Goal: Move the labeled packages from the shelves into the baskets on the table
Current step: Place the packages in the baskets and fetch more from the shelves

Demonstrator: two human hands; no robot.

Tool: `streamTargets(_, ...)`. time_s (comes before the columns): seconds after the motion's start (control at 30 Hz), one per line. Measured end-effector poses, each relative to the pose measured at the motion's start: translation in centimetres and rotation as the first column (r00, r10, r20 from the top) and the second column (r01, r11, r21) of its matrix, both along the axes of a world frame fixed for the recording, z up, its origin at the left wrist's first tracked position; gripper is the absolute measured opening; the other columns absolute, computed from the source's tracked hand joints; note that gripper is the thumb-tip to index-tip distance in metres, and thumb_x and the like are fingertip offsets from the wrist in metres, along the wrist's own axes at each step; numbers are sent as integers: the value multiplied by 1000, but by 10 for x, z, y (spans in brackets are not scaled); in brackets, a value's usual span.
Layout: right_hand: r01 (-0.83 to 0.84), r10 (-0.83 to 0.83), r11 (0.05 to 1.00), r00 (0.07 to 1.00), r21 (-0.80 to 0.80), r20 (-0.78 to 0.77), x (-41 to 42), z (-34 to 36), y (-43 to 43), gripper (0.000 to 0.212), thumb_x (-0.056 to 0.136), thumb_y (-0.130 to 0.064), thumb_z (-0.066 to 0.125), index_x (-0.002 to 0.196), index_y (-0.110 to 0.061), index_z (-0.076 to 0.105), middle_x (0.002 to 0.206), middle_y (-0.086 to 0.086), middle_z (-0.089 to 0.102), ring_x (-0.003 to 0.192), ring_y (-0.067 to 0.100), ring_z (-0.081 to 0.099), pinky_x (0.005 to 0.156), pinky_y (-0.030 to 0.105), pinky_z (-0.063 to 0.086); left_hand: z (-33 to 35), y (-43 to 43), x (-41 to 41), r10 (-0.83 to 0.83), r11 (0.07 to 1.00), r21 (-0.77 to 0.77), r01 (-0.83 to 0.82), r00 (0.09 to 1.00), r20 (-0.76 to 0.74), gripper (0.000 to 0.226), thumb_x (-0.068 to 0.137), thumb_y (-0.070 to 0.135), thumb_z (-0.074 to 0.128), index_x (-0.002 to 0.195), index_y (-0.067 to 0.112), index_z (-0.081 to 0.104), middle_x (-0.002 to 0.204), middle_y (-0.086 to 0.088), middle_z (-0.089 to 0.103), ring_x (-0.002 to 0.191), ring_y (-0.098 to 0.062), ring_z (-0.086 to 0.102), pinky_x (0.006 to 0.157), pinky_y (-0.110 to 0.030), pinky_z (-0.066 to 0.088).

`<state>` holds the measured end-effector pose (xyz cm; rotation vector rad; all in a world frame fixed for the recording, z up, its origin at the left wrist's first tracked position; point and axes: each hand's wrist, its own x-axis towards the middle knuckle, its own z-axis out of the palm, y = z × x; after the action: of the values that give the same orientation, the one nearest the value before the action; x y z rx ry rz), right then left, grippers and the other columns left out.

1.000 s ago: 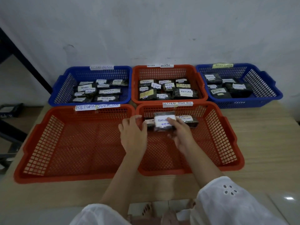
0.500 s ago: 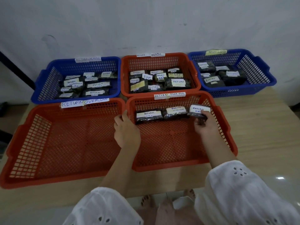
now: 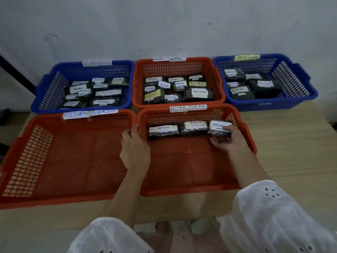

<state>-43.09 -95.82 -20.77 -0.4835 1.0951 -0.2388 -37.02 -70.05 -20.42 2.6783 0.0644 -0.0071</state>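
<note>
Three dark packages with white "RETURN" labels lie in a row along the far wall of the near right orange basket (image 3: 189, 190): a left package (image 3: 162, 130), a middle package (image 3: 194, 127) and a right package (image 3: 218, 127). My right hand (image 3: 228, 138) is curled around the right package, which rests on the basket floor. My left hand (image 3: 134, 147) rests on the rim between the two near orange baskets, fingers on the edge, holding no package. The near left orange basket (image 3: 23, 154) holds nothing.
Behind stand a blue basket (image 3: 45, 92), an orange basket (image 3: 175, 67) and another blue basket (image 3: 295, 79), each with several labelled dark packages. Paper strips reading "RETURN OVERDUE" stick to the rims. The wooden table (image 3: 291, 147) extends to the right; a white wall is behind.
My right hand carried a package from the basket's middle to the right end of the row and set it down. My left hand let go and moved to the rim. The view tilted down.
</note>
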Motion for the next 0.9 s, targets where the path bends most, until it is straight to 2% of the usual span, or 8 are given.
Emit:
streamTargets(0.1,79,-83,996,992,38,99,1,2,3,9,88,1,56,97,-2,53,97,19,55,84,32,56,78,47,54,0,0,-1,0,1000,4,0,1000,8,55,93,14,48,144,22,31,138,-8,37,114,-25,47,67,-32,37)
streamTargets(0.3,243,-249,968,961,67,123,2,3,12,8,87,-4,62,85,-8,55,84,6,60,72,14,59,49,17,52,-1,1,0,7,1000,5,-7,1000,9,55,92,15,49,144,23,32,138,-7,38,112,-24,48,66,-32,37)
streamTargets(0.43,253,-271,960,945,118,181,0,-7,14,19,90,-1,55,101,-16,56,90,-5,56,75,5,55,58,12,47,-2,1,1,14,1000,6,-14,1000,0,56,92,15,50,143,25,31,138,-6,38,111,-24,49,66,-31,37)
streamTargets(0.57,366,-366,930,930,17,12,6,-5,19,13,89,-2,57,91,-14,59,91,0,60,69,10,57,40,12,44,-1,2,1,9,1000,9,-9,1000,-4,56,92,15,51,144,25,31,138,-5,37,111,-23,49,65,-30,37)
streamTargets(0.67,323,-325,946,944,38,59,15,-3,26,33,95,-14,53,128,-20,53,120,5,60,103,21,61,69,26,53,-1,2,1,5,1000,2,-5,1000,-6,56,92,15,51,144,26,31,138,-5,37,111,-22,49,64,-30,36)
streamTargets(0.73,305,-307,952,949,38,69,17,-8,29,40,98,-25,49,137,-26,43,132,6,54,119,26,53,92,40,50,0,2,1,6,1000,-3,-6,1000,-7,56,92,15,51,144,26,31,138,-4,37,111,-21,49,65,-30,36)
streamTargets(0.8,298,-298,954,954,-9,34,20,-7,30,41,99,-35,46,139,-31,38,134,5,51,121,27,51,92,43,49,0,3,1,2,1000,-7,-2,1000,-7,55,92,15,50,143,26,32,137,-4,37,110,-21,49,65,-30,37)
streamTargets(0.9,244,-254,959,966,-141,-57,24,-7,33,44,97,-46,41,139,-32,35,131,3,53,110,21,54,78,34,47,0,3,0,2,1000,-12,-2,1000,-6,55,92,15,50,143,26,32,137,-4,37,110,-21,49,66,-30,37)
